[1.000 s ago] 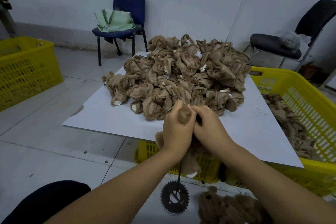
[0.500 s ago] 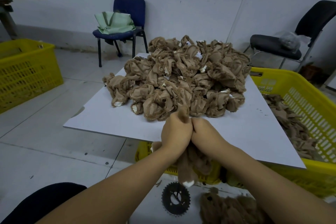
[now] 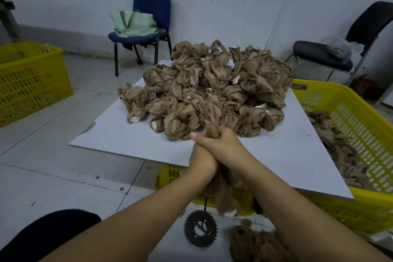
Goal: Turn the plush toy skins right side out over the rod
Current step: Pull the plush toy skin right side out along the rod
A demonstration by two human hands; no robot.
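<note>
Plush toy skin [image 3: 223,195], brown and furry, one piece: held over the near edge of the white board [image 3: 119,140], its furry tip poking up between the hands and its lower part, ending in a white patch, hanging down below them. Right hand [image 3: 221,144]: on top, fingers curled round the upper part of the skin. Left hand [image 3: 201,161]: directly beneath and touching the right, fingers wrapped round the skin lower down. Rod [image 3: 205,205]: thin, dark, upright, visible only below the hands, rising from a toothed black sprocket base [image 3: 200,228] on the floor. Pile of inside-out skins [image 3: 212,89]: tan fabric bundles with white patches, heaped across the far half of the board, its near edge just beyond the hands. Yellow crate [image 3: 361,134] to the right: holds further brown skins and runs under the board's right side. Second yellow crate [image 3: 32,78]: far left, on the floor, well apart. Brown furry skins [image 3: 255,242]: a few on the floor, near right, beside the sprocket. Blue chair [image 3: 148,19]: far, against the wall, carrying a pale green bag [image 3: 134,24]. Black chair [image 3: 331,53]: far right, with a clear plastic bag on its seat.
</note>
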